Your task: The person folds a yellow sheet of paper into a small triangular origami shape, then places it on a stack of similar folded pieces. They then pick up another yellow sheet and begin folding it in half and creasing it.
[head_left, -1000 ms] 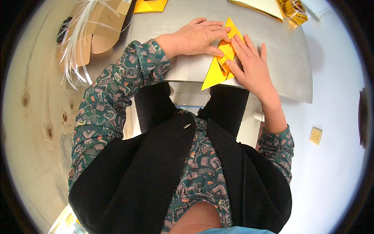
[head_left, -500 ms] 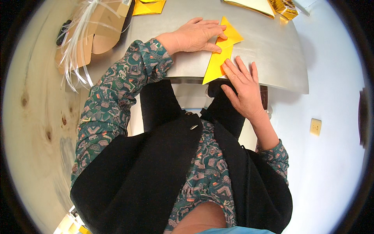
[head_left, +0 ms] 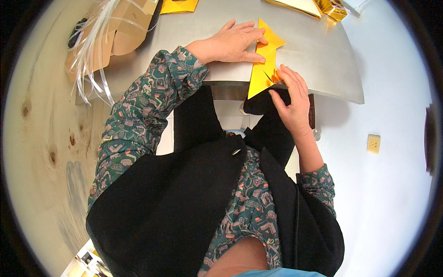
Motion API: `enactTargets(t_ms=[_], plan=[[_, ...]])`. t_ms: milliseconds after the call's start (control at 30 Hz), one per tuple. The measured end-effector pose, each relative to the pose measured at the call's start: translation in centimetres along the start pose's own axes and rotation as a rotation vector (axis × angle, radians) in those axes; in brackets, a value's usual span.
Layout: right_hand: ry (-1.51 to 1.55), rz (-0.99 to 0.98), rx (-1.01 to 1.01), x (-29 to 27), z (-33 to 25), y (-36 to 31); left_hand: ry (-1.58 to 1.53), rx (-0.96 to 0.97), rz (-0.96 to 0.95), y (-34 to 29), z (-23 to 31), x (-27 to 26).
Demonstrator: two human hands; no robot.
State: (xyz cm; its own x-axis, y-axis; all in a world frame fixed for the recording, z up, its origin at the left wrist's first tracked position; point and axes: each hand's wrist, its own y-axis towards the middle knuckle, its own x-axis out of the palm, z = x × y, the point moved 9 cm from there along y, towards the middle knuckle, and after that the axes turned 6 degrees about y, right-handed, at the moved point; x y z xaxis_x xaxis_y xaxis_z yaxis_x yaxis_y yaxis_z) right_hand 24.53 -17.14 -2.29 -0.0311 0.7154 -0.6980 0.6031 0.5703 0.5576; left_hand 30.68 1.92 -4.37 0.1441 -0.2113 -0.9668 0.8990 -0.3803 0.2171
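A folded piece of shiny yellow paper [head_left: 266,60] lies on the grey metal table, its lower pointed end reaching the near edge. My left hand [head_left: 233,42] presses on the paper's left side, with fingers stretched out and the thumb apart. At the right of its lower half, my right hand [head_left: 294,94] has its fingertips against a raised, orange-shaded fold. The right thumb stands away from the fingers, below the fold. Exactly how the fingertips meet the paper is partly hidden.
The metal table [head_left: 318,60] curves in front of me. At left sits an open cardboard box [head_left: 124,34] with white plastic strips [head_left: 94,46] hanging over it. More yellow folded paper [head_left: 179,5] lies at the far side, and gold foil [head_left: 333,9] at far right.
The lower part of the paper has a raised fold at its right, where it lay flat before. My right hand has moved slightly down and right; the left stays on the paper.
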Motion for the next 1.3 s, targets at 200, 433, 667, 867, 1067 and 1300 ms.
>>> enactTargets(t_ms=[200,433,667,867,1067,1300], plan=[[-0.039,-0.014,-0.016,-0.1,0.0,0.1,-0.023,0.014,-0.001,0.1,0.7,-0.3],[-0.07,0.011,-0.041,0.4,-0.3,0.0,-0.033,0.01,0.007,-0.2,0.7,-0.2],[-0.123,0.053,-0.046,0.4,-0.4,-0.1,-0.023,0.025,0.014,-0.4,1.1,-0.6],[-0.09,0.105,-0.059,-0.7,-0.6,-0.4,-0.036,0.055,0.011,0.0,2.6,-1.4],[-0.076,0.11,-0.01,-1.0,-0.1,-0.6,-0.013,0.065,0.015,0.0,2.8,-1.2],[-0.072,0.13,-0.026,-0.8,0.1,-1.1,-0.069,0.095,-0.013,0.1,1.7,-0.5]])
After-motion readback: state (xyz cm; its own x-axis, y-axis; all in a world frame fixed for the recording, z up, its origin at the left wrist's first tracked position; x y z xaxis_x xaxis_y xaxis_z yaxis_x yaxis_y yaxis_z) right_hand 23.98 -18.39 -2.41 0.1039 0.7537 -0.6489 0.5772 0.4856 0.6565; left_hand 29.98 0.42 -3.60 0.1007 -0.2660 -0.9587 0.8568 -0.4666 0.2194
